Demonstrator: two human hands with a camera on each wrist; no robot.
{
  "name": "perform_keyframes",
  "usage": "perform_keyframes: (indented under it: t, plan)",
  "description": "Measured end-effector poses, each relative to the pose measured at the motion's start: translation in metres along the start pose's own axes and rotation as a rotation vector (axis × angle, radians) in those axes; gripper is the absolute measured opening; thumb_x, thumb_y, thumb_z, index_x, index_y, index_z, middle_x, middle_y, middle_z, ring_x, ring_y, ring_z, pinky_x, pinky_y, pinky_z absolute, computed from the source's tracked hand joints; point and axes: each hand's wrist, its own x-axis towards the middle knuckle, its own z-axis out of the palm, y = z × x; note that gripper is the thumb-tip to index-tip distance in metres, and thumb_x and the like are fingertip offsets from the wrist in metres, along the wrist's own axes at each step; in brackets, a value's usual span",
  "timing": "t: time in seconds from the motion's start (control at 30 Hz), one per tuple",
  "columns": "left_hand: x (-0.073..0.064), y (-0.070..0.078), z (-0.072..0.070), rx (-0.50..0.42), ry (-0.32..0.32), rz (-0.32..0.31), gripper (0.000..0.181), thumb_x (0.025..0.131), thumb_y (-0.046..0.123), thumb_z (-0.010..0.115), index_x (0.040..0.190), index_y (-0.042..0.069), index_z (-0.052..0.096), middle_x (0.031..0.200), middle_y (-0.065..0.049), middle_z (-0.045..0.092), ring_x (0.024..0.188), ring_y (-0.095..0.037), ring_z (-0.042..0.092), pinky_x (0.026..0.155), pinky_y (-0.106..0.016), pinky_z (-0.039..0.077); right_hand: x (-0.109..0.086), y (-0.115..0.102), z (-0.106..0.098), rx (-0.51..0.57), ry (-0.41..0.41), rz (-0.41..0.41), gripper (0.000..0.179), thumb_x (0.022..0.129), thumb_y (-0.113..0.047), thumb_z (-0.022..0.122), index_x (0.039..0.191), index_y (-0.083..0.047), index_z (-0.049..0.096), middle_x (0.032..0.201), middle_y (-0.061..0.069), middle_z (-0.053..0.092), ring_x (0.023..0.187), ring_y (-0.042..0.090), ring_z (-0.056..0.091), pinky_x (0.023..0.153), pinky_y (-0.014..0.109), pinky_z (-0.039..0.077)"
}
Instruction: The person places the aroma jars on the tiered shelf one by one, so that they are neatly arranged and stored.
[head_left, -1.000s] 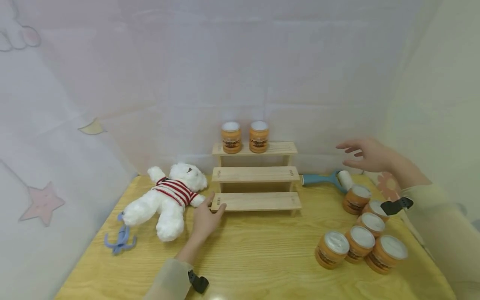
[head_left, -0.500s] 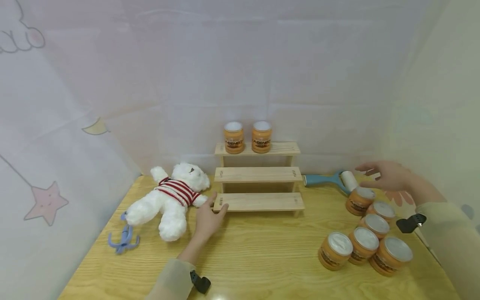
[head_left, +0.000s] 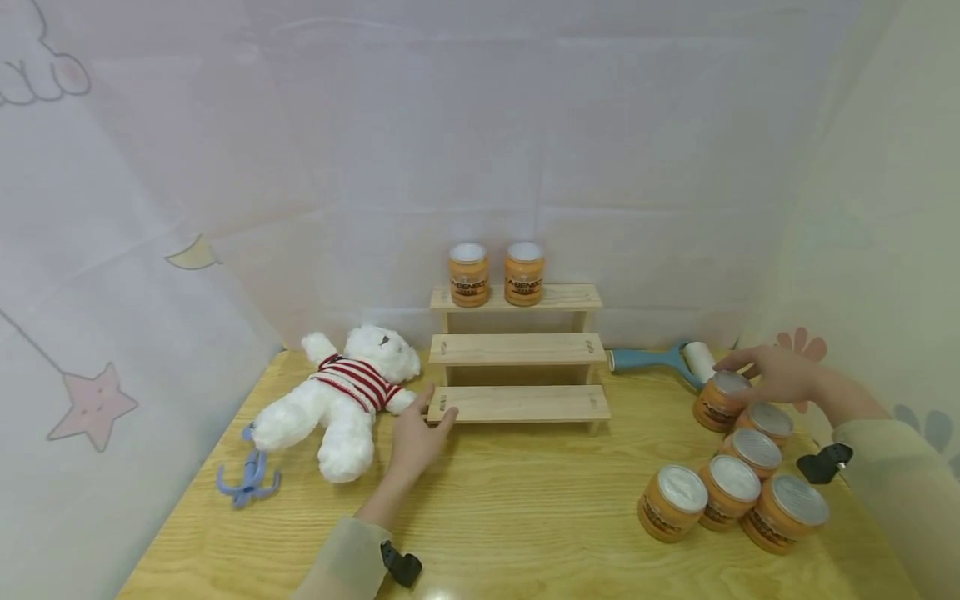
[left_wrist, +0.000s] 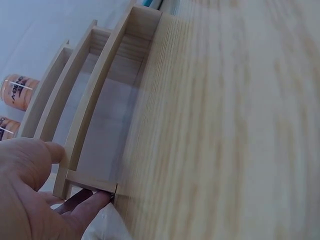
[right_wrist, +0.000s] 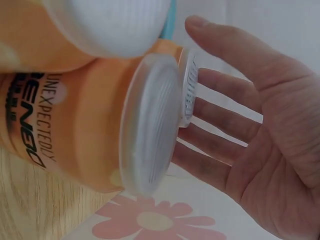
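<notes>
Orange jars (head_left: 523, 283) with whitish lids are being handled, eight in sight. Pale backdrop (head_left: 390, 167) is hanging behind the desk (head_left: 525, 517). Three-tier wooden shelf (head_left: 517, 348) is standing toward the rear. White plush bear (head_left: 352, 383) in a striped top is lying left of it. Left hand (head_left: 415, 442) is gripping the lowest tier's left end, thumb and fingers clamped on the wood. Right hand (head_left: 783, 372) is reaching to the rearmost desk jar (head_left: 716, 412), thumb and fingers spread apart about its lid; can't tell contact. Blue lint roller (head_left: 652, 358) is lying just behind that jar. Progress, judging: two jars are standing upright on the top tier, likely done; six are clustering upright at the desk's right, likely remaining. Small blue-violet claw-shaped thing (head_left: 247, 482) is lying near the bear's feet.
</notes>
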Motion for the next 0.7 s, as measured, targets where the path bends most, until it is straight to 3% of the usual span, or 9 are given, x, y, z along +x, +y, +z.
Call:
perform_keyframes:
  t: [0.13,0.33,0.53,0.7]
  plan:
    - [0.0,0.0,0.0,-0.009,-0.004,-0.006,0.073,0.1,0.031,0.075,0.16,0.001,0.046,0.161,-0.02,0.052,0.141,-0.043,0.057,0.113,-0.058,0.051,0.003,0.003,0.002,-0.008,0.004,0.017,0.06,0.089,-0.037,0.087,0.136,-0.005,0.069,0.133,0.02,0.071,0.112,0.046,0.072,0.088,0.052,0.063]
    - [-0.001,0.001,-0.001,-0.004,-0.008,-0.009,0.072,0.101,0.03,0.075,0.16,0.0,0.045,0.16,-0.021,0.052,0.141,-0.044,0.057,0.112,-0.058,0.052,0.008,0.002,0.005,-0.103,0.049,0.017,0.052,0.088,-0.036,0.088,0.129,-0.006,0.073,0.122,0.012,0.077,0.105,0.036,0.074,0.083,0.045,0.063]
    - [-0.002,0.003,-0.002,0.015,-0.005,-0.007,0.072,0.101,0.031,0.075,0.159,0.001,0.046,0.157,-0.024,0.055,0.131,-0.047,0.064,0.104,-0.059,0.057,0.012,0.003,0.007,-0.142,0.089,-0.011,0.043,0.085,-0.03,0.09,0.12,-0.009,0.076,0.111,0.002,0.078,0.097,0.026,0.074,0.076,0.035,0.06]
    - [-0.003,0.004,-0.003,0.013,-0.004,-0.015,0.072,0.101,0.032,0.075,0.159,0.002,0.046,0.157,-0.023,0.056,0.133,-0.046,0.063,0.103,-0.058,0.057,0.015,-0.002,0.003,-0.149,0.087,-0.032,0.043,0.081,-0.026,0.092,0.118,-0.01,0.077,0.107,-0.001,0.077,0.092,0.018,0.071,0.073,0.029,0.056]
